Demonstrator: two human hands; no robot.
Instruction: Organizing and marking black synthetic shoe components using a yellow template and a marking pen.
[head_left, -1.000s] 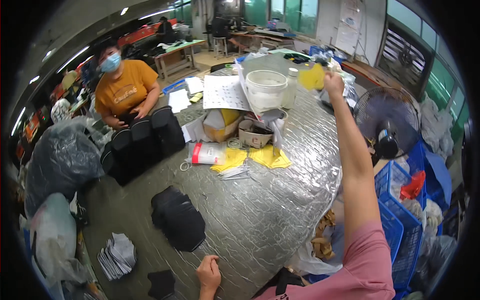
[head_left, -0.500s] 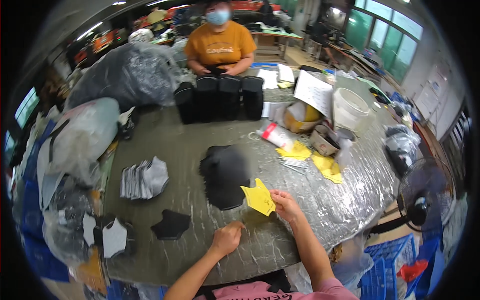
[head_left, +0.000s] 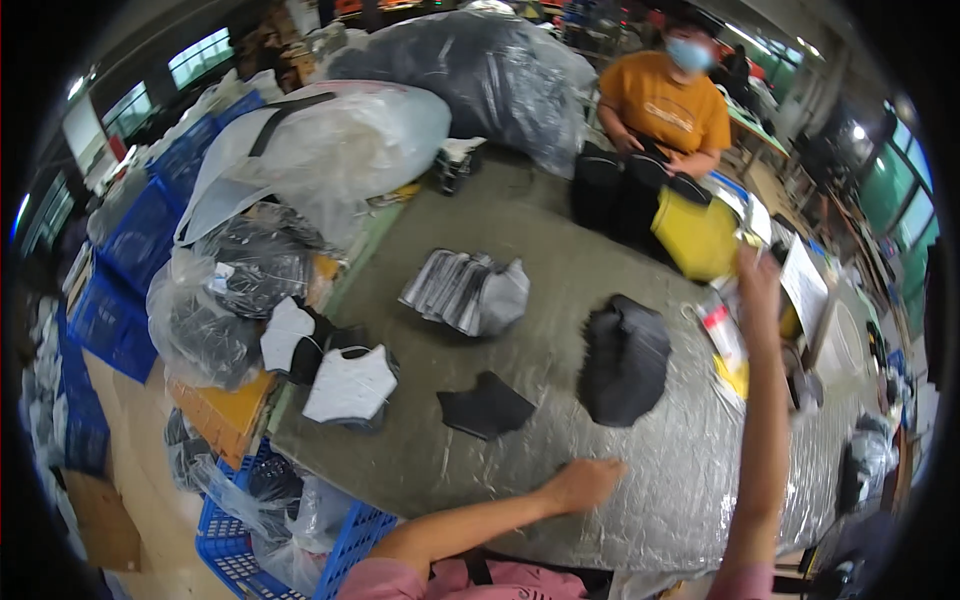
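My right hand (head_left: pixel 757 278) is raised over the right side of the table, closed on the edge of a flat yellow pattern piece (head_left: pixel 693 238), blurred by motion. My left hand (head_left: pixel 588 484) rests on the table near the front, fingers curled together; whatever they hold, if anything, is hidden. Beyond it lies a stack of black cut pieces (head_left: pixel 626 362). A single black cut piece (head_left: pixel 486 405) of angular outline lies farther left. Behind that is a leaning row of grey-and-black cut pieces (head_left: pixel 465 292), with white-faced pieces (head_left: pixel 350 386) at the left edge.
Across the table (head_left: pixel 540 235), a masked person in an orange shirt (head_left: pixel 665 100) handles something dark behind tall black stacks (head_left: pixel 610 190). Large plastic bags (head_left: pixel 350 130) crowd the left side. A blue crate (head_left: pixel 240 545) stands below the front left edge. A white bucket (head_left: pixel 842 345) is at right.
The view has swung left. My right hand has lifted the yellow pattern piece from beside the black stack up toward the far right. My left hand stays curled near the front edge.
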